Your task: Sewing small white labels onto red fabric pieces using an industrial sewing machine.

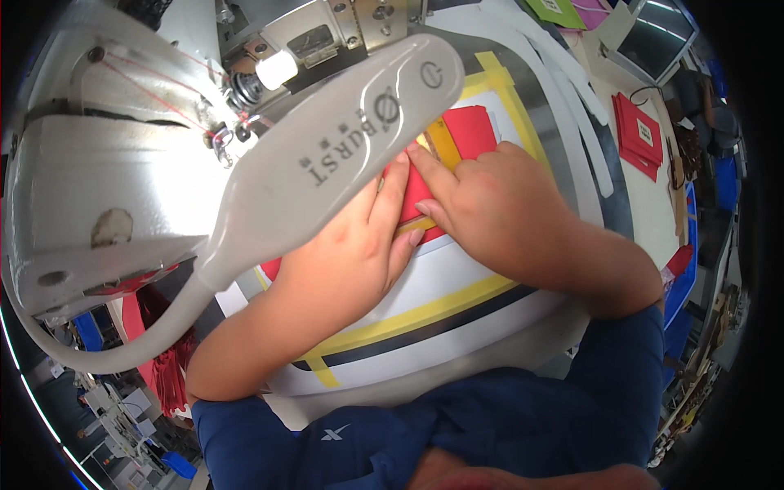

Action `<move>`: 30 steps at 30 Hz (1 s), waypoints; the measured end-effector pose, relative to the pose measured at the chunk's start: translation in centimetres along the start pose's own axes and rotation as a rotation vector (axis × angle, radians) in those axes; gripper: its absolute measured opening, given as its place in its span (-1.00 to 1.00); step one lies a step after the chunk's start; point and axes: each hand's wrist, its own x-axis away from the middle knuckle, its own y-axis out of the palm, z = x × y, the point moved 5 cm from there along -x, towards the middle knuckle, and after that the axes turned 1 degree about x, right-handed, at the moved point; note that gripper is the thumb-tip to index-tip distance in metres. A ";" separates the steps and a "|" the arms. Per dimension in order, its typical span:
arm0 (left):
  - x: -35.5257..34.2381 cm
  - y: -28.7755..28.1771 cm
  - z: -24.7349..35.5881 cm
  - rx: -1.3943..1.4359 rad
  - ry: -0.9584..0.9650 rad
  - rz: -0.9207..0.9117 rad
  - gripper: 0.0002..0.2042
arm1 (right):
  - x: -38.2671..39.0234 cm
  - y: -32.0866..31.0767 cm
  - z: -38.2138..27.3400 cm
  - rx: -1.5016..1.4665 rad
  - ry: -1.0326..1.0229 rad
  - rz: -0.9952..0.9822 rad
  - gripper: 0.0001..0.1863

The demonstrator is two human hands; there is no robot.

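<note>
A red flat piece (477, 127) with a yellow strip (438, 138) lies on a taped white board (467, 260) beneath my hands. My left hand (343, 245) rests on the red piece with fingers extended, its fingertips beside those of my right hand; part of it is hidden under a grey lamp head (351, 122). My right hand (498, 212) presses an index fingertip on the piece at the strip, thumb apart, other fingers loosely bent. A sewing machine head (106, 188) with red threads stands at upper left, close to the lamp.
At right, a pale table (629, 201) holds stacked red pieces (637, 135), a screen (653, 41) and a blue tray (679, 282). Green and pink pieces (555, 10) lie at top right. Red material (163, 367) hangs at lower left. Long white strips (592, 147) lie right of the board.
</note>
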 end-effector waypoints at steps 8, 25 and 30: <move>5.5 -0.2 -1.3 -0.055 -0.164 -0.001 -0.16 | -1.2 0.5 -0.2 0.005 0.124 -0.031 -0.46; 5.6 0.4 -2.5 -0.213 0.013 0.042 -0.17 | -1.3 0.5 0.0 0.063 0.101 0.053 -0.46; 5.5 0.3 -2.5 -0.205 0.013 0.053 -0.19 | -1.4 0.3 -0.2 0.079 0.078 0.029 -0.52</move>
